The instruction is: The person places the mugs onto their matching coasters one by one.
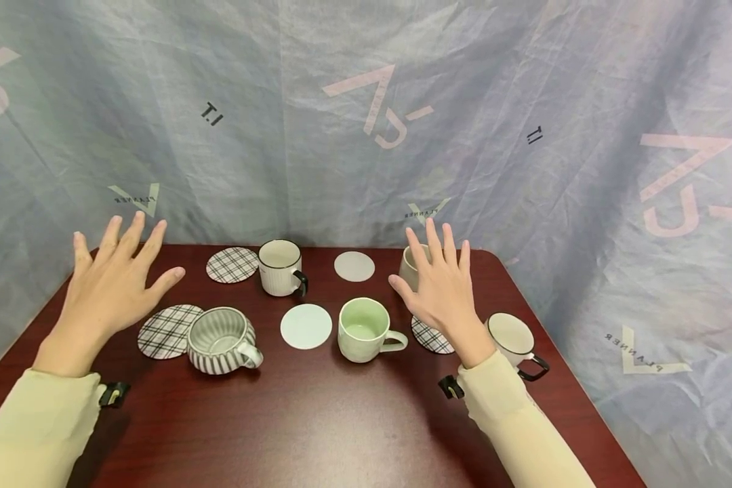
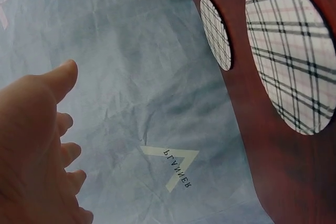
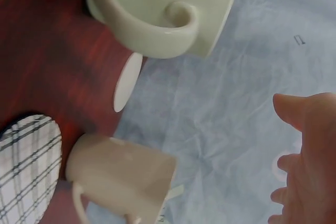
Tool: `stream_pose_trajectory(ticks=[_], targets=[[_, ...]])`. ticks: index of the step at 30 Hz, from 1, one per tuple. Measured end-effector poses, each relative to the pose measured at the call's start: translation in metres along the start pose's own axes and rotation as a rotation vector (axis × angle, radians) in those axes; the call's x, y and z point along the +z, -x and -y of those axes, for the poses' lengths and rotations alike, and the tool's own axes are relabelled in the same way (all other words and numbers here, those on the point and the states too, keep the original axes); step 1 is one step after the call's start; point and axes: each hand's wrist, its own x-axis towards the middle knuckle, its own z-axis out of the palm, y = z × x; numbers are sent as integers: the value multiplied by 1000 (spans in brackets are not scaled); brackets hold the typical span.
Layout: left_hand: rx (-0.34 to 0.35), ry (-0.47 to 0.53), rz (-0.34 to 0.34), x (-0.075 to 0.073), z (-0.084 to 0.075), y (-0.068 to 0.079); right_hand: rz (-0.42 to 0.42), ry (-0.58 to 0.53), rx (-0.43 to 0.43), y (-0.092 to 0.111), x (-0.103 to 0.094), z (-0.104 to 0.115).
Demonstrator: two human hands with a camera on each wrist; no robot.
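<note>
Both hands hover over the table with fingers spread and nothing held. My left hand (image 1: 111,285) is above the left edge, nearest a plaid coaster (image 1: 166,333) and a grey-striped mug (image 1: 221,341). My right hand (image 1: 442,291) hangs over another plaid coaster (image 1: 432,337) and partly hides a beige mug (image 1: 409,270). A pale green mug (image 1: 363,332) stands left of the right hand, its handle pointing right. To the right of that wrist is a cream mug (image 1: 510,337) with a black handle. In the right wrist view the green mug (image 3: 157,9) and beige mug (image 3: 123,174) show large.
At the back stand a white ribbed mug (image 1: 279,269) with a black handle, a plaid coaster (image 1: 232,265) and a round white coaster (image 1: 354,266). Another white coaster (image 1: 306,326) lies mid-table. A grey printed curtain (image 1: 317,135) hangs behind the dark red table (image 1: 317,434).
</note>
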Motion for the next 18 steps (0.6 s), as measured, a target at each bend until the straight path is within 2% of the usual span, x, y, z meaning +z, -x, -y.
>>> stream_pose_trajectory(ticks=[9,18], targets=[[15,89,16,0,5,-16,26,5,-38,-18,-11,16],[7,147,70,6,8,-28,55,-33,-64,-31,-18,26]])
